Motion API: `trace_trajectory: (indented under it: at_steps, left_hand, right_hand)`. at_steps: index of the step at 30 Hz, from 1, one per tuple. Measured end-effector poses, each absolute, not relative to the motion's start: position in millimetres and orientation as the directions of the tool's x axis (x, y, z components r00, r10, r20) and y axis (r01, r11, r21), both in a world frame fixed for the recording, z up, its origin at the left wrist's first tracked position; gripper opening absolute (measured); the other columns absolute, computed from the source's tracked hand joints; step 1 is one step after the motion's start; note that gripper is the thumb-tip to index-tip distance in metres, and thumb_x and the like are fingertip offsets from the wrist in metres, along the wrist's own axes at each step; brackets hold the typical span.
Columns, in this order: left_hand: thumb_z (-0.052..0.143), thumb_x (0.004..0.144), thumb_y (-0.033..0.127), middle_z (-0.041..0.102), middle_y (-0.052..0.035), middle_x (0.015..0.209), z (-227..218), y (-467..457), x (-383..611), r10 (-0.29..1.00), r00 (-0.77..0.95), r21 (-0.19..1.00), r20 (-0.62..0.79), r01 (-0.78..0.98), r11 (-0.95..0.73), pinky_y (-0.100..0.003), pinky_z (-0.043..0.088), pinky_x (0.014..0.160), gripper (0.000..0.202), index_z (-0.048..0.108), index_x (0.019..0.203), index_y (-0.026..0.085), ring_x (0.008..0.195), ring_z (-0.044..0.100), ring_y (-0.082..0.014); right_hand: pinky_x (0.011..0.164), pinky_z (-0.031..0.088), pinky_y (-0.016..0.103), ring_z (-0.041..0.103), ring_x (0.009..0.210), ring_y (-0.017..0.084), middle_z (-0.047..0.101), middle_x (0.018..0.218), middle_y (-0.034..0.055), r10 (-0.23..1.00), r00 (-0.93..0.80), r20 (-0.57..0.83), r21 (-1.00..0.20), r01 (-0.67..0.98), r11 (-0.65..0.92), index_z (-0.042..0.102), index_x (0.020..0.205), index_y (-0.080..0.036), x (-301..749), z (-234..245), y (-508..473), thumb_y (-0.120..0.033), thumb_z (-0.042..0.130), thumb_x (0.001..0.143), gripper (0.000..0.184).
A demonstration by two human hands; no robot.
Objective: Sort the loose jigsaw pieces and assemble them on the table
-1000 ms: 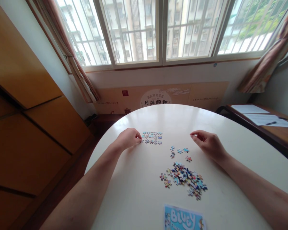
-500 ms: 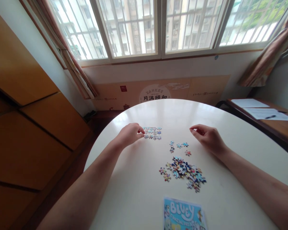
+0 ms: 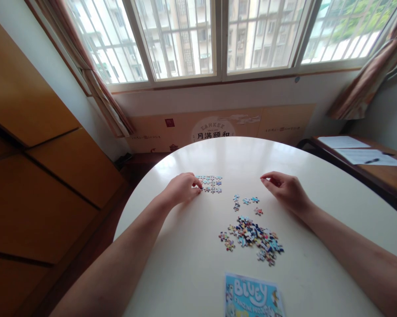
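Looking at neat rows of small multicoloured jigsaw pieces on a round glossy white bench, up toward the far edge. Got the bare left hand right at their near left corner — can't tell if gripping one. Got the bare right hand over toward the right edge, fingertips drawn together. Also see a messy mixed-colour jigsaw heap — plus a light-blue printed BLUEY sheet closer to the near edge.
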State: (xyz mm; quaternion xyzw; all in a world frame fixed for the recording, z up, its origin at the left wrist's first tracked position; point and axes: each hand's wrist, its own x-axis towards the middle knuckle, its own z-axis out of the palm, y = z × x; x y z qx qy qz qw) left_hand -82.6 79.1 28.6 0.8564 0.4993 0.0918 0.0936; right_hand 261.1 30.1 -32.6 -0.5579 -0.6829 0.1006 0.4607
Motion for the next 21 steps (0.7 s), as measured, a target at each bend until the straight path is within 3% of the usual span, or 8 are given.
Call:
trace_trajectory:
  at_steps: [11,21]
  left_hand:
    - [0.065,0.084,0.027,0.07,-0.0037,0.089,33.6,91.7,-102.9,0.894,0.41,0.268,0.182,0.854,-0.446,-0.027,0.044,0.07,0.015,0.079,0.088,0.023,0.079,0.062,-0.0176]
    - [0.062,0.079,0.029,0.073,-0.0037,0.087,36.4,87.2,-100.5,0.917,0.398,0.232,0.009,0.891,-0.389,-0.025,0.043,0.065,0.019,0.08,0.084,0.023,0.078,0.063,-0.0179]
  right_hand:
    - [0.054,0.04,0.029,0.05,0.052,0.014,0.06,0.06,0.0003,0.859,0.043,0.51,-0.664,0.654,0.362,0.073,0.087,-0.018,262.6,-34.0,31.8,-0.044,0.063,0.086,0.028]
    - [0.053,0.04,0.029,0.048,0.052,0.014,0.059,0.058,-0.0001,0.861,0.038,0.507,-0.662,0.657,0.361,0.073,0.086,-0.018,261.4,-32.7,30.2,-0.043,0.063,0.086,0.027]
